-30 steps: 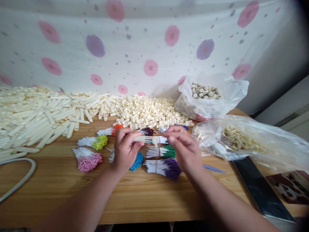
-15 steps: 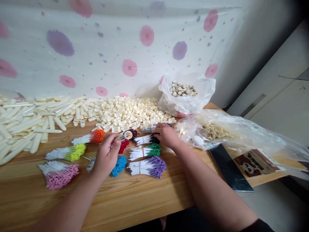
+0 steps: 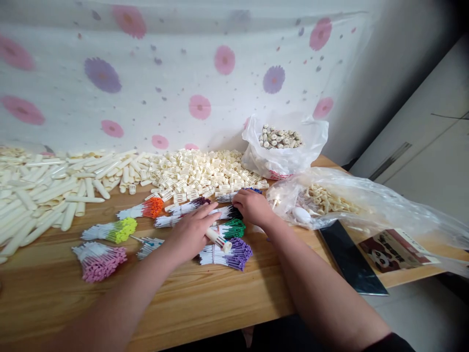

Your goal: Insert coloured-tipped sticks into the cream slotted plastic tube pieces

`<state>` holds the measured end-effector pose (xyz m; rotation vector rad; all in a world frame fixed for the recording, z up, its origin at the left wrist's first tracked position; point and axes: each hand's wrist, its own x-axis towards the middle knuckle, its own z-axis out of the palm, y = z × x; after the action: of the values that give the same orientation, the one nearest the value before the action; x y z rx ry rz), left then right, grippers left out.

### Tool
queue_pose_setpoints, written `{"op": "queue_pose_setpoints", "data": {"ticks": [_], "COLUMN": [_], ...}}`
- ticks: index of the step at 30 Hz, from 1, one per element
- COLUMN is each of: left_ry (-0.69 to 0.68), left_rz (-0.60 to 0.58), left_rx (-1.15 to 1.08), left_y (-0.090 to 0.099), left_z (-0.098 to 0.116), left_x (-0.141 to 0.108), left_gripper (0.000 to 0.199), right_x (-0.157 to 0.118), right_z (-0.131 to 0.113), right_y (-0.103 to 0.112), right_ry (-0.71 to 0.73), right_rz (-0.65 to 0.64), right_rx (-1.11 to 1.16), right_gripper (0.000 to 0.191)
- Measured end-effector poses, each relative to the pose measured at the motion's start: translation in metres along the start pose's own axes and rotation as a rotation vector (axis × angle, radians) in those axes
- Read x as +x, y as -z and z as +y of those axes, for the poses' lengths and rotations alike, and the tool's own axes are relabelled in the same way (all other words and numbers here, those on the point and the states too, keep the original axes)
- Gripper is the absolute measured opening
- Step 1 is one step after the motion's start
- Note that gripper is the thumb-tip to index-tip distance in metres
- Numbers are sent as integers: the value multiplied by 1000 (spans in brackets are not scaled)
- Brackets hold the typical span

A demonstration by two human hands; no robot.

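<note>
My left hand (image 3: 192, 232) holds a cream multicolour pen barrel (image 3: 219, 239) against the palm, its slotted end pointing right and toward me. The fingers of that hand reach out over the white ends of the black pen refills (image 3: 227, 213). At the black tips of this bundle, my right hand (image 3: 252, 208) is closed with curled fingers; its fingertips are partly hidden. Blue refills (image 3: 224, 197) lie just behind it. Green refills (image 3: 234, 228) and purple refills (image 3: 234, 254) lie nearer me. The red and light-blue bundles are mostly covered by my left hand.
Orange (image 3: 152, 208), yellow (image 3: 120, 231) and pink refills (image 3: 104, 264) lie at left. Behind are heaps of cream pen tubes (image 3: 47, 195) and slotted caps (image 3: 205, 168). A bag of small parts (image 3: 282, 159), another plastic bag (image 3: 330, 195) and a black flat object (image 3: 351, 259) stand right.
My left hand has moved right and turned palm down, so the pen barrel now points toward me. Its fingers have stretched over the black refills. My right hand stays at the bundle.
</note>
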<state>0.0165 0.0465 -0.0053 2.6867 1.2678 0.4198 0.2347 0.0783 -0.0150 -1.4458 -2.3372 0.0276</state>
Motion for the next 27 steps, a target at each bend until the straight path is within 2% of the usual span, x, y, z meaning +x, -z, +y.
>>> {"op": "queue_pose_setpoints", "data": {"ticks": [3,6,9,11,13,15,16,18,21,24,27], "left_ry": [15,-5,-21,-19,51,188,255,306,304,367,420], "left_rz": [-97,-91,-58,19,186,338,347,234,81,113,165], "left_rx": [11,11,-33,-151,-310,-439,-483,-584,-650,-706,-816], "left_y": [-3,-6,-8,-6,-2,5,9,14,16,14,14], "left_z": [1,-1,-5,-8,-9,-8,-6,0,9,13,12], "left_x": [6,8,7,6,4,1,0,-2,-5,-7,-8], "left_gripper": [56,57,59,47,26,18,18,19,18,24,24], "right_x": [0,-1,-2,-5,-7,-10,-11,-13,-14,-14,-13], "right_z": [3,12,23,27,25,13,5,-13,-35,-43,-45], "right_y": [0,3,15,28,39,44,44,41,31,24,22], "right_ry": [13,-9,-49,-69,-40,70,141,257,311,258,160], "right_rz": [21,62,131,180,213,206,188,136,97,196,303], "right_rx": [33,73,107,124,173,257,299,358,429,556,664], "right_gripper": [17,15,18,19,17,16,17,20,21,14,29]}}
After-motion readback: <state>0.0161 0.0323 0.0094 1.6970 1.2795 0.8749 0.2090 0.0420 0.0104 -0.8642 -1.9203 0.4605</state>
